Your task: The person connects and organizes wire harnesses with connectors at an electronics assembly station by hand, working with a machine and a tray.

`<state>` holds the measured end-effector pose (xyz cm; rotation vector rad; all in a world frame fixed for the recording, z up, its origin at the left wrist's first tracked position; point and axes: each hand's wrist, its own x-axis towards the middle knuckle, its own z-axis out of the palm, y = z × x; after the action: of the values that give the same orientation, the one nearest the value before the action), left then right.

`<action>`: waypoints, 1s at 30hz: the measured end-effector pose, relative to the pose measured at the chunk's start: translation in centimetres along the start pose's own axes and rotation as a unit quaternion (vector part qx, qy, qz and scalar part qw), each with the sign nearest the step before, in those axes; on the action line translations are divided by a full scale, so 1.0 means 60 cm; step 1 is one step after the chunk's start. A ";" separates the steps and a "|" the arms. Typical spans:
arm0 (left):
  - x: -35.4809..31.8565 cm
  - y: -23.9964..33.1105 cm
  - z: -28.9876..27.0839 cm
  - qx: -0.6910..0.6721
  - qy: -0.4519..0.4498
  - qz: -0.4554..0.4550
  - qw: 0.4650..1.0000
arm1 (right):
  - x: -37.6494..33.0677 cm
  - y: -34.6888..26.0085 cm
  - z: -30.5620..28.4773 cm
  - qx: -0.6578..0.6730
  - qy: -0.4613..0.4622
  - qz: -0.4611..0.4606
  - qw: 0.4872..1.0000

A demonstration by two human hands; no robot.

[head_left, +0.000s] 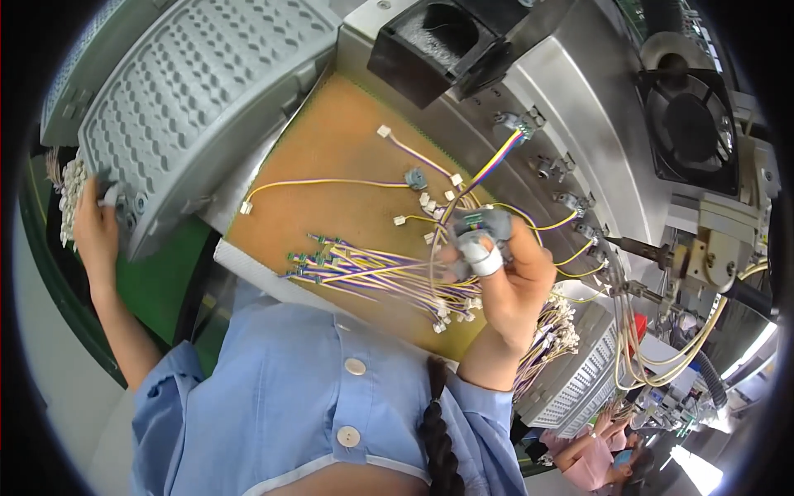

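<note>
My right hand is over the orange work mat, its fingers closed around a grey clamp-like fixture. A small green piece shows at the fixture's top, and white tape wraps my thumb. Several purple, yellow and white wires with white connectors lie below it; where they meet the fixture is blurred. At the far left, my left hand reaches beside a pile of white connectors, at the corner of a grey plastic crate. Its index finger and white-covered thumb are apart. The other fingers are partly hidden.
A bundle of wire leads lies on the mat. Another grey fixture holds a wire. Behind stands a metal machine with more fixtures along its front and a black fan. A co-worker in pink sits at lower right.
</note>
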<state>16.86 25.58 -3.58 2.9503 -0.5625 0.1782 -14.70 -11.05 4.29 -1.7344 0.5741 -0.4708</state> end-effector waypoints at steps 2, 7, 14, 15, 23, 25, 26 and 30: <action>0.025 0.005 0.014 0.061 0.003 0.062 0.996 | 0.001 -0.002 -0.006 0.016 -0.007 0.045 0.999; -0.023 -0.003 -0.045 0.219 -0.015 0.101 0.970 | -0.014 0.021 -0.020 -0.083 -0.043 -0.041 0.995; -0.035 -0.020 -0.030 -0.069 -0.042 -0.070 0.994 | 0.003 0.018 0.001 -0.076 -0.032 -0.069 0.994; -0.034 -0.024 -0.031 -0.144 -0.046 -0.104 0.983 | 0.001 0.013 0.000 -0.037 -0.030 -0.039 0.998; -0.036 0.337 -0.024 -0.675 -0.267 0.165 0.668 | 0.002 0.011 0.023 0.048 -0.150 0.127 0.979; -0.056 0.419 -0.034 -0.705 -0.393 0.176 0.564 | 0.002 0.019 0.033 0.107 -0.150 0.091 0.979; -0.060 0.444 -0.040 -0.681 -0.434 0.171 0.565 | -0.004 0.019 0.028 0.100 -0.143 0.089 0.981; -0.074 0.481 -0.053 -0.690 -0.476 0.192 0.509 | -0.017 0.006 0.003 0.131 -0.072 0.100 0.984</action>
<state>1.67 1.04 2.07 1.0272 -0.8217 -1.2751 -15.45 -10.35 3.87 -1.4301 0.5497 -0.2619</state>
